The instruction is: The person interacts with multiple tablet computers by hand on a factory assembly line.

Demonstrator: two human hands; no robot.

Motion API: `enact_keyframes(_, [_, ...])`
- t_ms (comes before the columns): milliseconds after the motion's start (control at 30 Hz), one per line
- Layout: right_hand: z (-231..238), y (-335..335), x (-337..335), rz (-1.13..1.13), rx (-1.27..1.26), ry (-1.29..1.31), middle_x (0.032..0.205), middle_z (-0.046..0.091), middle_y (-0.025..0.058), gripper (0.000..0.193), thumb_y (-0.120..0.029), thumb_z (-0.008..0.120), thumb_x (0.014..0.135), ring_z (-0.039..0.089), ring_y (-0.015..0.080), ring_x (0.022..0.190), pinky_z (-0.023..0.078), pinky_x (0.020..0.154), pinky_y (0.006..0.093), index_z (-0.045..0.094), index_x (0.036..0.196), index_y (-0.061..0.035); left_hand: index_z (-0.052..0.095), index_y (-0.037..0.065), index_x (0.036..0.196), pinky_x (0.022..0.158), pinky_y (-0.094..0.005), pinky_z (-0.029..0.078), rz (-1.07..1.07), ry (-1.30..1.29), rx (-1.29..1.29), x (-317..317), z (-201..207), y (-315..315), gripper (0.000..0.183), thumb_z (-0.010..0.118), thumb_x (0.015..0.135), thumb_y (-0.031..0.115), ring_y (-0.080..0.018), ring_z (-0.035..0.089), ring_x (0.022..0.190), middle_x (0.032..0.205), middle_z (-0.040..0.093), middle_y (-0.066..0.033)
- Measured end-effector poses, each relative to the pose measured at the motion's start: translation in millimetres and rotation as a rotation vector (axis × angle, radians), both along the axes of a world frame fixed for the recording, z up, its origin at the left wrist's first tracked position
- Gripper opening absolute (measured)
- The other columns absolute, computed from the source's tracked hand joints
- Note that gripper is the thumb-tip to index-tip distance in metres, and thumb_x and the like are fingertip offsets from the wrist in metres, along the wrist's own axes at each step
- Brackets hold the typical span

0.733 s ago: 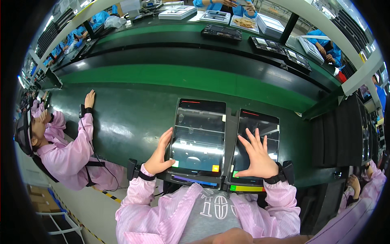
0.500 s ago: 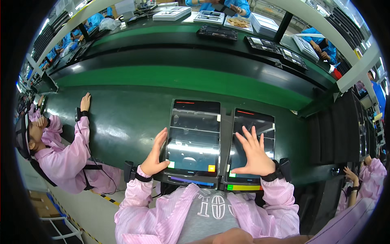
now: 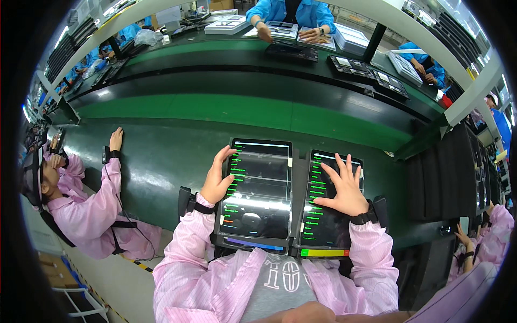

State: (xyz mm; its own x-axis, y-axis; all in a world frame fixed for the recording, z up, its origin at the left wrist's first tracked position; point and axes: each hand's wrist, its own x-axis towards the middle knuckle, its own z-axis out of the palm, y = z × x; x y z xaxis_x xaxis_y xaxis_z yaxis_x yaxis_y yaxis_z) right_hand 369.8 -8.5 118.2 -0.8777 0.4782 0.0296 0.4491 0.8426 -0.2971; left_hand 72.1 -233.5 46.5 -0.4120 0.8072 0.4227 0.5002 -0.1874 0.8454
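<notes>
Glossy rectangular left tablet (image 3: 262, 188), left hand (image 3: 216, 182) at left edge, fingers parted; glossy right tablet (image 3: 326, 218), right hand (image 3: 347, 194) over it, fingers splayed.

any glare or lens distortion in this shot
Head view: a bright reflected band crosses the left tablet; head view: a soft sheen lies on the dark green bench; head view: the brighter green strip bows, and the corners go black.
</notes>
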Motion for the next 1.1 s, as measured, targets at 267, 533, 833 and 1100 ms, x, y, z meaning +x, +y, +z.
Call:
enact_keyframes(267, [3,-4,5,-0.008,0.008,0.012,0.154,0.018,0.0238,0.1,-0.06,0.076,0.063,0.002,0.0479,0.143,0.0,0.108,0.0686,0.038,0.144,-0.0163,0.024,0.004,0.145,0.113,-0.0422,0.026,0.001,-0.003,0.028,1,-4,-3,0.078,0.053,0.073,-0.002,-0.0312,0.043,0.13,0.136,0.047,-0.0191])
enact_keyframes(533, [7,-37,19,0.135,-0.099,-0.062,0.154,0.014,0.025,0.113,-0.059,0.082,0.056,0.0,0.0497,0.142,0.001,0.106,0.071,0.032,0.146,-0.0101,0.015,0.0,0.147,0.114,-0.0443,0.022,-0.101,-0.151,-0.036,28,-3,-50,0.088,0.06,0.073,0.011,-0.0348,0.025,0.142,0.152,0.022,-0.0203])
enact_keyframes(833, [4,-44,17,0.15,-0.102,-0.077,0.155,0.013,0.0241,0.115,-0.055,0.083,0.056,0.0,0.049,0.143,0.0,0.106,0.0708,0.029,0.147,-0.0094,0.019,-0.001,0.146,0.114,-0.0443,0.023,-0.121,0.019,-0.113,39,-3,-74,0.092,0.063,0.068,0.017,-0.0367,0.023,0.141,0.151,0.025,-0.0205])
enact_keyframes(1100, [3,-37,24,0.119,-0.105,-0.019,0.155,0.013,0.024,0.115,-0.059,0.08,0.059,0.0,0.0493,0.143,-0.001,0.106,0.0704,0.028,0.147,-0.0068,0.019,-0.001,0.147,0.114,-0.0442,0.021,-0.116,-0.002,-0.131,38,-2,-72,0.09,0.06,0.069,0.015,-0.0359,0.025,0.141,0.151,0.025,-0.0198])
